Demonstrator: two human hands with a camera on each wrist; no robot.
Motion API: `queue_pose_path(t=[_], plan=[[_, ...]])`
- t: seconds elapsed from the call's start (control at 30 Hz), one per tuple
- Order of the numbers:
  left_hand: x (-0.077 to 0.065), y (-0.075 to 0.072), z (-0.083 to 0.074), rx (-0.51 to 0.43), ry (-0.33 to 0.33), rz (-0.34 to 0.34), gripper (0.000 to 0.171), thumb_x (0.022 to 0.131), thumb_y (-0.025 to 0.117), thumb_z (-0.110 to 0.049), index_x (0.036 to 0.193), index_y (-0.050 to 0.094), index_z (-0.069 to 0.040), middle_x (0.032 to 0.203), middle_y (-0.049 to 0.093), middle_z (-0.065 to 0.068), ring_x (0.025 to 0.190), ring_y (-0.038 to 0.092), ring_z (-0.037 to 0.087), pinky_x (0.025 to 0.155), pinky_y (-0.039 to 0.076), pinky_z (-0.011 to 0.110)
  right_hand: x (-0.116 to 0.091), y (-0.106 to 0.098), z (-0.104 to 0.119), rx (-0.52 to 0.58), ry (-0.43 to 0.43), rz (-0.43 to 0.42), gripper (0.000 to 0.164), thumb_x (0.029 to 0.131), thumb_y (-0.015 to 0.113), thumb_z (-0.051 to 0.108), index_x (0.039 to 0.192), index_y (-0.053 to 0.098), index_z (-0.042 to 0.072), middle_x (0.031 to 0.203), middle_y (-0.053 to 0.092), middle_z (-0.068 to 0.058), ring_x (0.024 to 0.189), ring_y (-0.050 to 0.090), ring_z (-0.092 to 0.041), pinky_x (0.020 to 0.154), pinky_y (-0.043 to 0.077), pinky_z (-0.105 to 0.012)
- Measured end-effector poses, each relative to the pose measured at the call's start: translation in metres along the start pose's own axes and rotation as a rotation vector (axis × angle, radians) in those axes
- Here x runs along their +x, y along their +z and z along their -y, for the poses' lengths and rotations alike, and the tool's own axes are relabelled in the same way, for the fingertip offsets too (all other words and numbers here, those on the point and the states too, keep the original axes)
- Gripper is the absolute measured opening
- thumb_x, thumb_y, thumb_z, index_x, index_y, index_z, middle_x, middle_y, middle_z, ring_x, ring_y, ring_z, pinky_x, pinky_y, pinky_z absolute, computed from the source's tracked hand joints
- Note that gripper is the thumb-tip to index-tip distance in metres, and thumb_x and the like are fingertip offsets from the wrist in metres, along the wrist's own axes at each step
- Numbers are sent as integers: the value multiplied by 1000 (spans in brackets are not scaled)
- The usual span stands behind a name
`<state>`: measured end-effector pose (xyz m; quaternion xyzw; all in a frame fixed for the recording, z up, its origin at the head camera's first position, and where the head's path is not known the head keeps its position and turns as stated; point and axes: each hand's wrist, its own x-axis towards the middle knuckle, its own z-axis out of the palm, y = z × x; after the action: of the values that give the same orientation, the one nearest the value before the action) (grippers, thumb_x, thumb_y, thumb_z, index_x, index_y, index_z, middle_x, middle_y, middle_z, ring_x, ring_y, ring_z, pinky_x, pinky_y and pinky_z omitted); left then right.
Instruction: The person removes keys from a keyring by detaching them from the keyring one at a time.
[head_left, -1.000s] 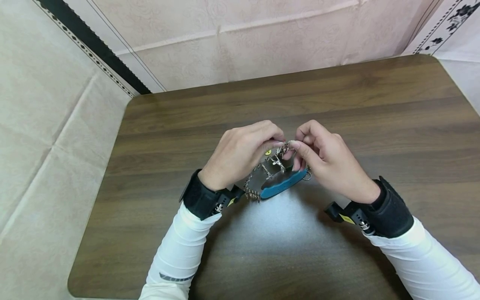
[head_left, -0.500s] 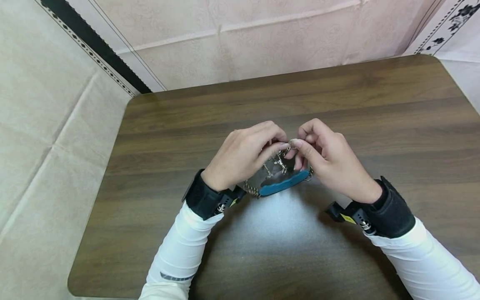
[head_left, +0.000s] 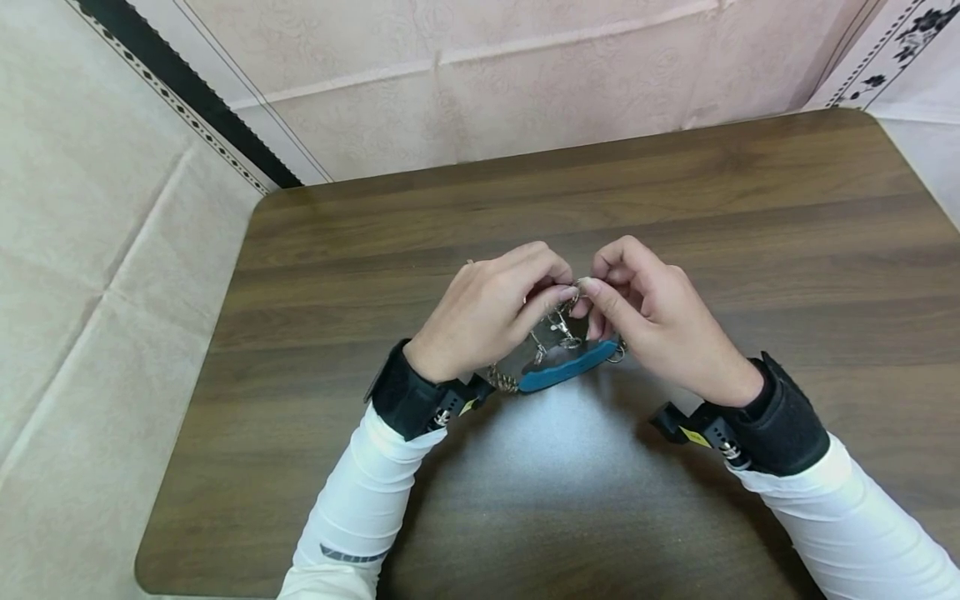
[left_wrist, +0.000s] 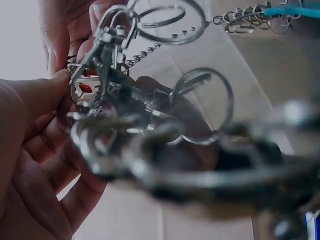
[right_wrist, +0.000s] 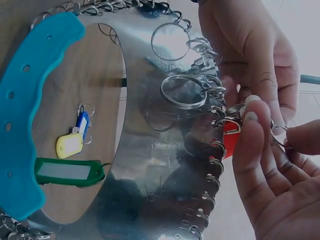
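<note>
Both hands meet at the rim of a metal key holder (right_wrist: 165, 150), a curved plate with a blue grip (right_wrist: 20, 115) and small rings along its edge. My left hand (head_left: 495, 308) pinches the holder's ringed edge with thumb and forefinger. With thumb and fingers, my right hand (head_left: 656, 321) pinches a thin key ring (right_wrist: 278, 134) just off that edge. A red tag (right_wrist: 231, 142) shows between the edge and the fingers. Metal clasps (left_wrist: 102, 60) and larger split rings (left_wrist: 205, 105) hang around the left hand. The exact contact of the left fingertips is partly hidden.
Through the grip's opening show a green key tag (right_wrist: 70, 171), a yellow key tag (right_wrist: 69, 145) and a blue key tag (right_wrist: 82, 125). The holder is above a brown wooden table (head_left: 360, 250) with rounded corners. Pale patterned cloth (head_left: 525, 83) surrounds it.
My left hand has shifted slightly right, closer to the right fingertips. The blue grip has tilted a little, and a yellow piece seen earlier beside the left thumb is hidden in the head view.
</note>
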<state>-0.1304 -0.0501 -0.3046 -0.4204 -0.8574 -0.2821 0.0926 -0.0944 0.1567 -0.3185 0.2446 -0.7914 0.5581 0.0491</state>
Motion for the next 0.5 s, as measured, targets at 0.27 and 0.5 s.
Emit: queue_pose_path(t=[0.27,0.5], plan=[[-1,-1,-1,-23,11,-4,10,102,61,-19,101,64,-9,87,58,-2,68,50,5,56,40,20,0,0,-1,-29,-46,17,4,102,53,-2,105,52,0,79,65,-2,60,59,-14,55,51,-23],[-1,-1,-3,-46,12,-9,11,103,60,-19,100,63,-9,86,57,-2,68,49,6,57,40,21,0,-1,-2,-25,-69,25,5,103,51,-3,102,53,1,77,63,-3,59,58,-14,55,50,-22]])
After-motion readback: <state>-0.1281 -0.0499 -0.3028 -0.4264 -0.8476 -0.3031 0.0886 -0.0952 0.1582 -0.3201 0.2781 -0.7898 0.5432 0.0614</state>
